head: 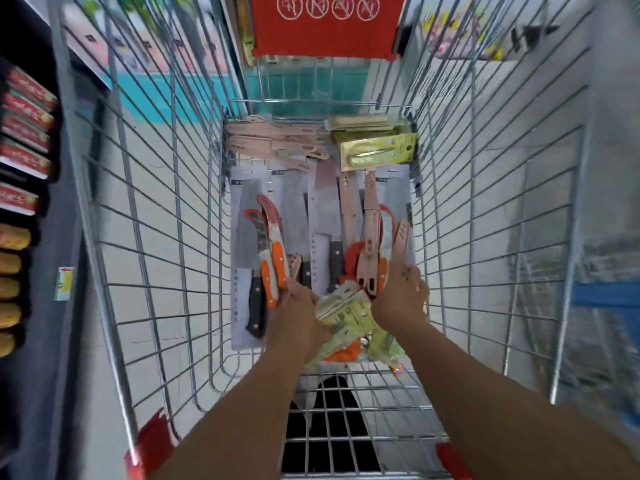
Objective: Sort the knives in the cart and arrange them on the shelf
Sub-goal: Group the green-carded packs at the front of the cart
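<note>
Shop flooring shows pale through the wire cart (145, 237), which fills the view, with a dark shelf (24, 174) of red and yellow packs along the left edge. On the cart's floor lie the knives: cleavers on white cards (294, 209) in the middle, pink sheathed knives (273, 140) at the far end and to the right, green carded packs (377, 152) at the far right corner, and orange-handled curved knives (273, 258) at the left. Both arms reach down to the near end. The left hand (298, 306) seems to curl round the lower ends of the orange-handled knives, though blur leaves this uncertain. The right hand (401, 296) touches the pink knives with its fingers near straight; whether it grips anything I cannot tell. Between the hands lies a near heap of green packs (346, 317). Sorting looks under way, with gathering by kind. Next, one kind should be bundled firmly, handles together, and lifted clear of the wire walls toward the shelf.
</note>
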Tool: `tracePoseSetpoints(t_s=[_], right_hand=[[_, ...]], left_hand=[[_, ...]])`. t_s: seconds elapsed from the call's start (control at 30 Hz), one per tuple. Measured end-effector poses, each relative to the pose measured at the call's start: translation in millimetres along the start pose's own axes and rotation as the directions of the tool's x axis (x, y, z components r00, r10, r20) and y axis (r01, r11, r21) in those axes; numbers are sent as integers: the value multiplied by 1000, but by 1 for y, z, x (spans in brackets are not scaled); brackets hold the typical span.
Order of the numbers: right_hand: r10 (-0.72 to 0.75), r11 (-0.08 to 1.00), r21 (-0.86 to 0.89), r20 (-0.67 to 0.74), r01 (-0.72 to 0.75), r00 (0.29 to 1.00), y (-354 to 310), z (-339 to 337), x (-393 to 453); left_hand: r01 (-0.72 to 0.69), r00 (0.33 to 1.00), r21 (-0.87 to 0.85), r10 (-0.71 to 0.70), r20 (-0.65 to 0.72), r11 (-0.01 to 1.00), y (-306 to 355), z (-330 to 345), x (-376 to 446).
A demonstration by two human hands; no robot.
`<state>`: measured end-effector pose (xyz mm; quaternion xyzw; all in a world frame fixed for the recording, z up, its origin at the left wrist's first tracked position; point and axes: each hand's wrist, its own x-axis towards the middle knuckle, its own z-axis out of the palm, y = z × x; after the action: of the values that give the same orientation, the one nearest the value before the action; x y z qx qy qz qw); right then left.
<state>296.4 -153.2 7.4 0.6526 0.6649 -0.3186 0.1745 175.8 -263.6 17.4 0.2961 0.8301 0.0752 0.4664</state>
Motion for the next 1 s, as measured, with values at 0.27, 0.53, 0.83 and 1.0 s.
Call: tracePoseSetpoints(t_s=[0.27,0.53,0.83,1.0], right_hand=[[-112,993,12,-89,113,990,7,-1,-4],[171,982,91,-39,-167,984,7,10,-16],[216,925,312,44,-219,975,2,-12,-26],[186,920,338,67,-197,980,5,-3,-30]], left_hand=[[25,997,53,-21,-76,998,-14,-24,2],[34,978,-180,-70,-195,983,-17,-39,-6],[-178,954,-47,184,238,983,-6,-25,-7],[-195,978,104,185,97,975,-9,-10,-4]])
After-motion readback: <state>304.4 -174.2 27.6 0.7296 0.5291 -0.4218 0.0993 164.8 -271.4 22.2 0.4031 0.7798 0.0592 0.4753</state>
